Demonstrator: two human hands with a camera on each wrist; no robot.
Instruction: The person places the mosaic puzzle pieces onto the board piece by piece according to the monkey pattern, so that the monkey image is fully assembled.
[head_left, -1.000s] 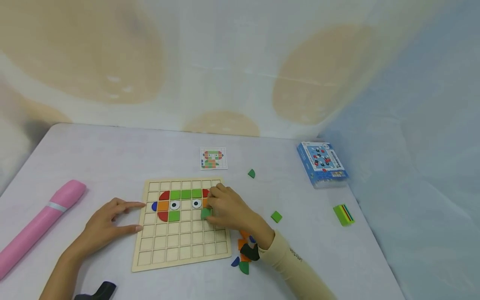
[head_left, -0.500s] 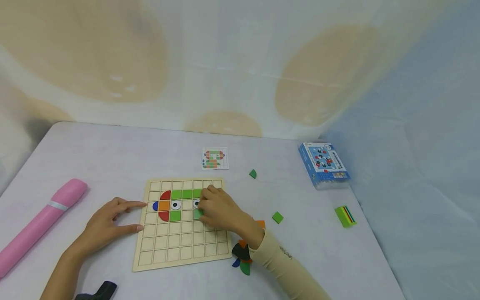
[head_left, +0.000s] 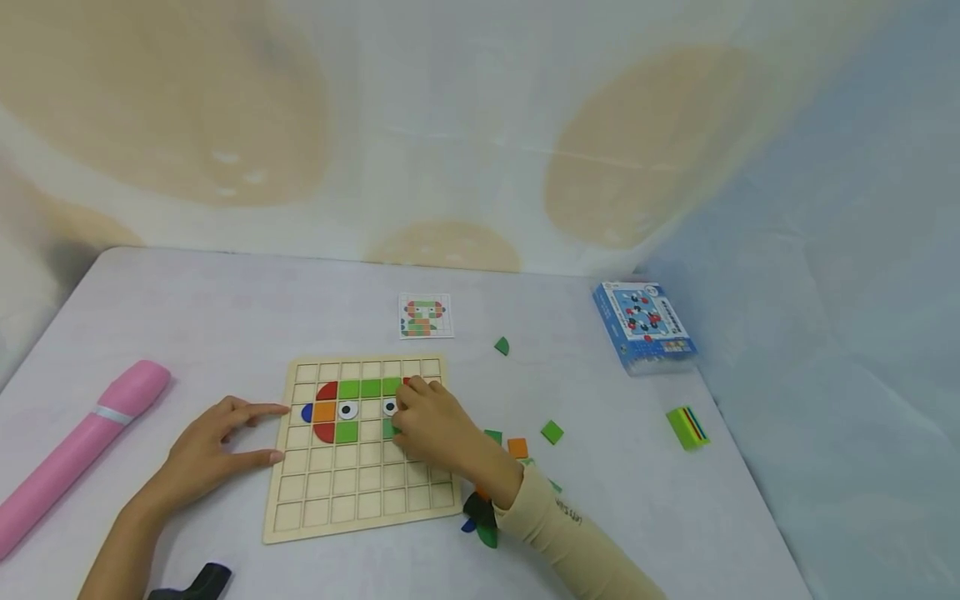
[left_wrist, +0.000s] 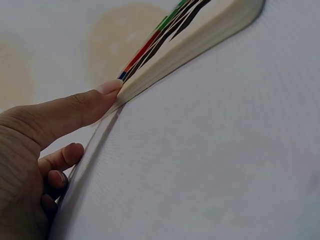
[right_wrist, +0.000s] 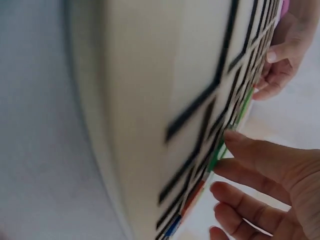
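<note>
A wooden grid board (head_left: 345,508) carries coloured tiles forming a pattern: red quarter-rounds, green squares, an orange square (head_left: 324,412), a blue half-round (head_left: 307,412) and two eye tiles (head_left: 348,409). My left hand (head_left: 213,442) touches the board's left edge with thumb and index finger, spread apart and fairly straight. Over the right part of the pattern, my right hand (head_left: 435,423) pinches a green tile (head_left: 387,428) between thumb and index finger, just below the right eye tile. In the right wrist view, that tile (right_wrist: 216,156) shows between the fingertips. The hand hides tiles at the right.
Loose tiles, including an orange square (head_left: 517,448) and a green square (head_left: 552,432), lie right of the board, partly under the right forearm. A pattern card (head_left: 426,316) lies behind it. Farther right are a blue box (head_left: 645,325) and stacked tiles (head_left: 687,429); a pink roll (head_left: 82,458) lies left.
My right hand has shifted left across the board, and the green tile has moved about one column left, to below the right eye tile. My left hand stays at the board's edge.
</note>
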